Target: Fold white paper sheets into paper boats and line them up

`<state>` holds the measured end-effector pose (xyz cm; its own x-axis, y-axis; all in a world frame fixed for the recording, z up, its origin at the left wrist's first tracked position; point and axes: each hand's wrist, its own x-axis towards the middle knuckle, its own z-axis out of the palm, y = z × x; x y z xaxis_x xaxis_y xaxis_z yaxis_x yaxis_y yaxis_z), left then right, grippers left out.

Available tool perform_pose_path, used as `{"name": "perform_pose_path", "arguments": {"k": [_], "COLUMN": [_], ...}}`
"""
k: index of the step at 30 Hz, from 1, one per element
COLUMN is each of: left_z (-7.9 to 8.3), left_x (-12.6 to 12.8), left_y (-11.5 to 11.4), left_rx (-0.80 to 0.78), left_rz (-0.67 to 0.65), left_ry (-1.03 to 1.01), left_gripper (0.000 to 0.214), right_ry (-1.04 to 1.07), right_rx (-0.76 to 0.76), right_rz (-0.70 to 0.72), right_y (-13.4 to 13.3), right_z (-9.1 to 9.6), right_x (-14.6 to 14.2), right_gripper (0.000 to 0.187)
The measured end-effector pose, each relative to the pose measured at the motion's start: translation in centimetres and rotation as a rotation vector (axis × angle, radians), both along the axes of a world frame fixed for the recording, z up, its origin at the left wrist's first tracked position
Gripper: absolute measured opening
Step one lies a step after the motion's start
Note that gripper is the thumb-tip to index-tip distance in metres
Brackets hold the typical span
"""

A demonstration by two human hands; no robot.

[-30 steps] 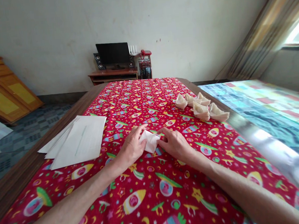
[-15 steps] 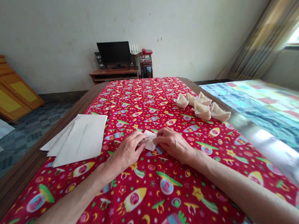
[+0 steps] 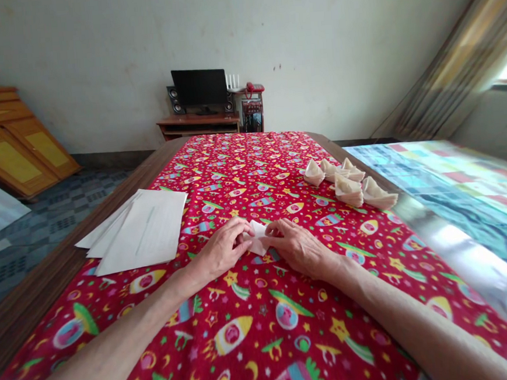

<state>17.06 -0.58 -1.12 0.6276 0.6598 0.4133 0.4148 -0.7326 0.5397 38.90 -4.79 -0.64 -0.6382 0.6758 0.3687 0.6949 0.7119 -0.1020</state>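
A small piece of folded white paper [image 3: 258,239] lies between my two hands, just above the red patterned cloth [image 3: 244,296]. My left hand [image 3: 225,246] pinches its left side between thumb and fingers. On the opposite side, my right hand [image 3: 299,245] grips the paper with curled fingers, which hide that edge. To the left rests a fanned stack of white paper sheets [image 3: 145,228]. Several folded cream paper shapes [image 3: 348,189], pointed and nested in stacks, stand on the cloth to the right.
The cloth covers a brown wooden table [image 3: 38,300]. Along its right side is a bed with a blue checked cover [image 3: 447,198]. Against the far wall stand a monitor [image 3: 199,87], speakers and a red telephone [image 3: 254,87]. A wooden cabinet [image 3: 16,138] is at the left.
The whole view has shifted slightly, so things appear a little further right. Both hands keep hold of the folded paper, with the fingers moving only slightly.
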Motion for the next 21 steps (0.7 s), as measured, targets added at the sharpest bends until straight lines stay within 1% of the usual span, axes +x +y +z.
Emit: {"name": "perform_pose_path", "arguments": {"k": [2,4,7,9,13,15,18,21], "left_z": [-0.2,-0.1,0.4,0.8,1.1,1.1,1.3,1.8], "left_x": [0.0,-0.1,-0.6,-0.9,-1.2,-1.1,-1.1,-1.2], "left_y": [-0.2,-0.4,-0.6,-0.6,-0.5,-0.5,-0.8,-1.1], "left_rx": [0.038,0.083,0.106,0.107,0.147,0.205,0.344,0.460], "left_rz": [0.053,0.065,-0.035,-0.097,-0.162,-0.184,-0.179,-0.195], "left_ry": [-0.002,0.014,0.120,0.196,0.248,0.264,0.306,0.410], "left_gripper": [0.029,0.038,0.033,0.030,0.025,0.020,0.019,0.020], "right_ry": [0.045,0.063,0.107,0.135,0.115,0.100,0.069,0.062], "right_rx": [0.001,-0.005,-0.013,-0.020,-0.026,-0.031,-0.051,-0.060], "right_rz": [-0.030,-0.043,-0.048,-0.057,-0.040,-0.003,0.026,0.026], "right_y": [0.0,-0.1,-0.1,-0.2,-0.4,-0.5,-0.6,-0.6], "right_z": [-0.1,-0.1,-0.1,-0.1,0.3,0.5,0.8,0.7], "right_x": [-0.1,-0.1,-0.1,0.0,0.1,0.1,0.2,0.3], "right_gripper": [0.031,0.028,0.028,0.031,0.038,0.034,0.025,0.029]}}
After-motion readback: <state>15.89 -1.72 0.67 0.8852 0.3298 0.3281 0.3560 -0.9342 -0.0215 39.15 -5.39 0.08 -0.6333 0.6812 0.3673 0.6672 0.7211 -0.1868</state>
